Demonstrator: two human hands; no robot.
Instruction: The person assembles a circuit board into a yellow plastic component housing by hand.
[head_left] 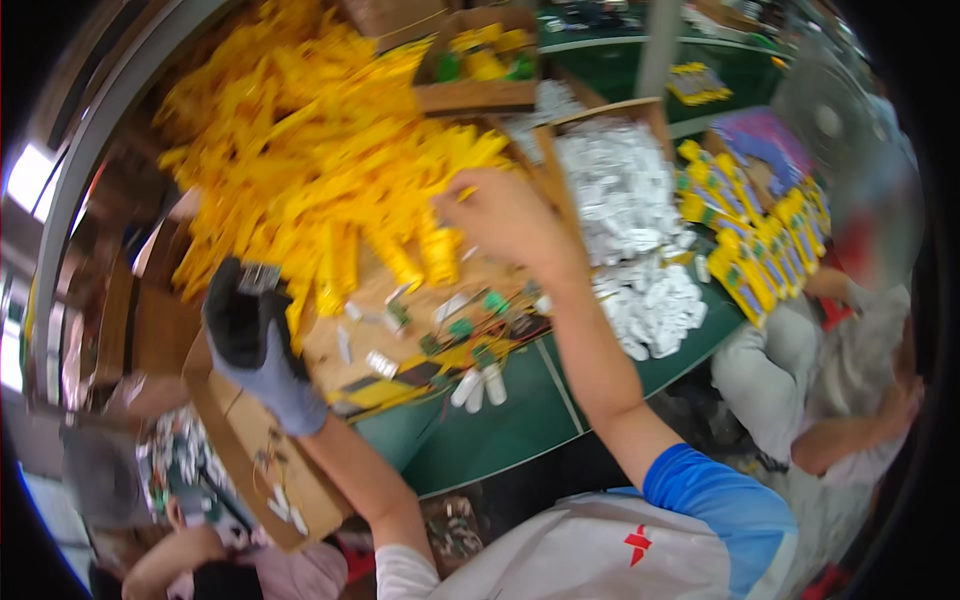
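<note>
While the gloved left hand (pixel 255 335) grips a small dark part (pixel 258 277), the right hand (pixel 505 215) seemingly pinches yellow plastic pieces (pixel 330 150).

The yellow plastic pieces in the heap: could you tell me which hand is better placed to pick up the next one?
Probably the right hand: bare, it already reaches the edge of the yellow plastic pieces. The gloved left hand sits nearer the body, closed around a small dark object.

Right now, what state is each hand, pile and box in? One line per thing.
left hand: gloved, closed around a small dark part, held above the cardboard sheet.
right hand: bare, reaching into the yellow parts, fingers curled; grip unclear.
yellow plastic parts: heaped in a loose pile.
white parts box: open, full, spilling onto the green table.
white tubes: lying at the sheet's edge.
</note>
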